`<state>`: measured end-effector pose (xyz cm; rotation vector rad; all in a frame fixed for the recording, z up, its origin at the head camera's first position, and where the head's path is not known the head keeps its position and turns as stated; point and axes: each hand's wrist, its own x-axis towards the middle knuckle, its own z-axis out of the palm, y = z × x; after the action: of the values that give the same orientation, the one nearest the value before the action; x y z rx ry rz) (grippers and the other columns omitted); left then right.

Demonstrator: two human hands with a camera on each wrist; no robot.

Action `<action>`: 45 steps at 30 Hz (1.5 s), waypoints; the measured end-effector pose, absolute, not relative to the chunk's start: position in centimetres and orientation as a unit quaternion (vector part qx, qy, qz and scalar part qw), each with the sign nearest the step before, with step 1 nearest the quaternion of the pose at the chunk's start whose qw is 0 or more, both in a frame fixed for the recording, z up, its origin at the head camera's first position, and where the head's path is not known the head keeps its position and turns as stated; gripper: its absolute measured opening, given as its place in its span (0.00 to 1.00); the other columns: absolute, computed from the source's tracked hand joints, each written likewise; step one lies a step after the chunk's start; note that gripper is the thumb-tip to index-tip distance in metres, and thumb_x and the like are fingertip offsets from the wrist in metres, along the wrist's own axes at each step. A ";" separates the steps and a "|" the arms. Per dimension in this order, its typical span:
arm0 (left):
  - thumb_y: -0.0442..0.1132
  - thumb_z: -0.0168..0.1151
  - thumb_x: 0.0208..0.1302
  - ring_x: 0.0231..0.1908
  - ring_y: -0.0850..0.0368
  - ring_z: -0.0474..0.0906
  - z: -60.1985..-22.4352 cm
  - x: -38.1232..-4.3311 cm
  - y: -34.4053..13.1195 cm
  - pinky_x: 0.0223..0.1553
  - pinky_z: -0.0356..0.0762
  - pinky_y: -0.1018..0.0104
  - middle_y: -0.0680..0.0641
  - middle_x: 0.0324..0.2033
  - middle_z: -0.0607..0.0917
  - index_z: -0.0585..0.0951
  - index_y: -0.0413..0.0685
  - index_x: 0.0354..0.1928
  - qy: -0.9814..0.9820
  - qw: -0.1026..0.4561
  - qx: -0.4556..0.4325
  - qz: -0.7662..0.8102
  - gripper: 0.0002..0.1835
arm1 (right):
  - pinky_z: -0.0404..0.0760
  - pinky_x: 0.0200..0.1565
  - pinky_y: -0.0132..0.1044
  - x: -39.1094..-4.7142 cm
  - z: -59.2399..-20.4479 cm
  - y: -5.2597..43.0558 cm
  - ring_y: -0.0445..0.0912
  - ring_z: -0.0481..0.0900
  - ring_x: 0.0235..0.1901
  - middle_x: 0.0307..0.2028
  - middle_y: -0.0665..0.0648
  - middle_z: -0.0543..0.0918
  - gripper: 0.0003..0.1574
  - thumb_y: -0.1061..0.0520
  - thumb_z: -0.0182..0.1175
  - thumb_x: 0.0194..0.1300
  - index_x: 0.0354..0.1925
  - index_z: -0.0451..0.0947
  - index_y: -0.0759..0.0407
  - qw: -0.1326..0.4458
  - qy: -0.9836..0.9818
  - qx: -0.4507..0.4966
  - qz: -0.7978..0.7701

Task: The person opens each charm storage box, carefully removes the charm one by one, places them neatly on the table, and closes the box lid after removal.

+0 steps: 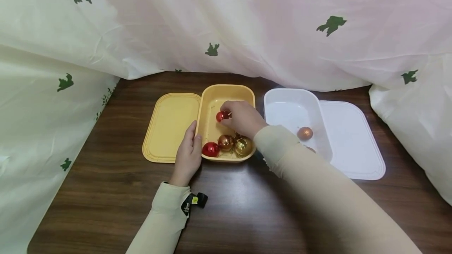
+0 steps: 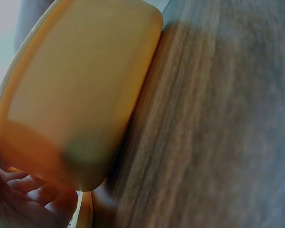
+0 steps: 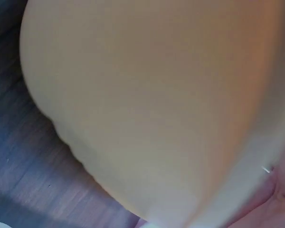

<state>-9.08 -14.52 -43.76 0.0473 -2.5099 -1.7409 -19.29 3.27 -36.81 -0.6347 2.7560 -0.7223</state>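
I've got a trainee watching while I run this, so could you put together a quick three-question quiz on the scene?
1. What is the right hand holding? A) a gold bauble B) a small red bauble C) a white lid
2. True or false: the left hand is at the left side of the yellow container, not inside it.
3. Fill in the blank: seen from the head view, the white container stands between the yellow container and the ____ lid.

Key: 1. B. 2. True. 3. white.
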 end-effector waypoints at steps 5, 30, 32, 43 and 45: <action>0.35 0.41 0.80 0.74 0.50 0.57 -43.8 -9.1 -14.5 0.72 0.58 0.51 0.43 0.76 0.60 0.55 0.40 0.78 -0.814 0.040 0.016 -0.579 0.28 | 0.77 0.55 0.43 -18.5 -36.1 3.7 0.46 0.80 0.47 0.45 0.51 0.85 0.20 0.50 0.69 0.65 0.53 0.82 0.54 0.110 0.929 -0.215 -0.280; 0.38 0.40 0.81 0.74 0.52 0.56 -44.1 -9.0 -14.4 0.73 0.56 0.53 0.44 0.75 0.61 0.55 0.42 0.78 -0.812 0.047 0.013 -0.581 0.28 | 0.84 0.49 0.42 -12.6 -33.9 6.7 0.44 0.86 0.42 0.44 0.51 0.87 0.22 0.57 0.75 0.59 0.52 0.83 0.56 0.022 0.866 -0.200 -0.458; 0.38 0.40 0.81 0.74 0.52 0.56 -44.1 -9.1 -14.3 0.73 0.56 0.53 0.44 0.76 0.60 0.55 0.42 0.78 -0.813 0.048 0.012 -0.581 0.28 | 0.84 0.49 0.43 -12.0 -34.0 6.9 0.43 0.85 0.41 0.43 0.50 0.87 0.22 0.58 0.74 0.59 0.52 0.83 0.56 0.019 0.860 -0.206 -0.467; 0.41 0.41 0.81 0.74 0.53 0.56 -44.1 -9.0 -14.4 0.73 0.56 0.53 0.44 0.75 0.62 0.56 0.44 0.78 -0.819 0.036 0.021 -0.573 0.28 | 0.84 0.52 0.39 -9.2 -34.9 6.9 0.41 0.86 0.45 0.46 0.49 0.87 0.21 0.58 0.74 0.59 0.51 0.83 0.55 0.023 0.844 -0.194 -0.499; 0.42 0.42 0.81 0.74 0.53 0.56 -44.0 -9.0 -14.6 0.73 0.56 0.52 0.45 0.75 0.61 0.56 0.45 0.78 -0.819 0.030 0.021 -0.572 0.28 | 0.84 0.51 0.39 -8.8 -35.1 6.9 0.41 0.86 0.45 0.46 0.49 0.87 0.21 0.58 0.74 0.59 0.51 0.83 0.55 0.026 0.842 -0.191 -0.504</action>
<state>-9.02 -14.60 -44.01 0.0645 -2.5270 -1.7641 -8.84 6.93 -35.11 -0.5916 2.6016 -1.5583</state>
